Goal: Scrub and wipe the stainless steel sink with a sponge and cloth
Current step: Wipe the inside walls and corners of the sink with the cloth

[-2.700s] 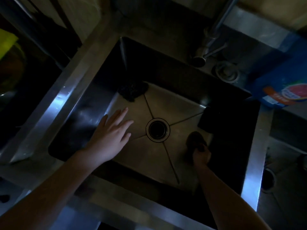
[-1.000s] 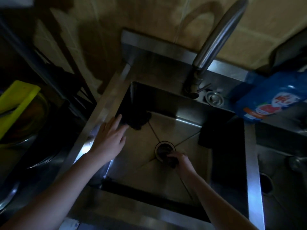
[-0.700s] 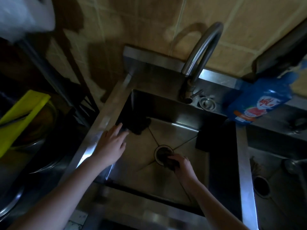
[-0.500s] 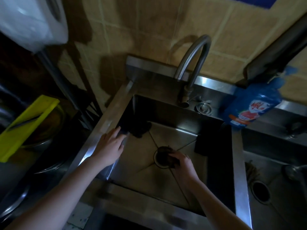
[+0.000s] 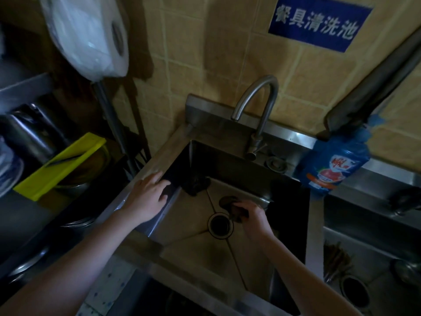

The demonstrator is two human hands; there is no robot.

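Note:
The stainless steel sink fills the middle of the dim head view, its round drain at the centre. My right hand is shut on a dark sponge pressed to the basin floor just behind and right of the drain. My left hand lies flat with fingers spread on the sink's left rim, fingertips over the inner edge. A dark crumpled cloth sits in the far left corner of the basin, just past my left fingertips.
A curved faucet rises behind the basin. A blue detergent bottle stands on the back right ledge. A second basin lies to the right. A yellow board and metal bowls crowd the left counter. A dark object sits in the basin's right side.
The camera has tilted up toward the wall. My right hand has slid the sponge from over the drain to just behind it. My left hand has moved from the basin onto the left rim.

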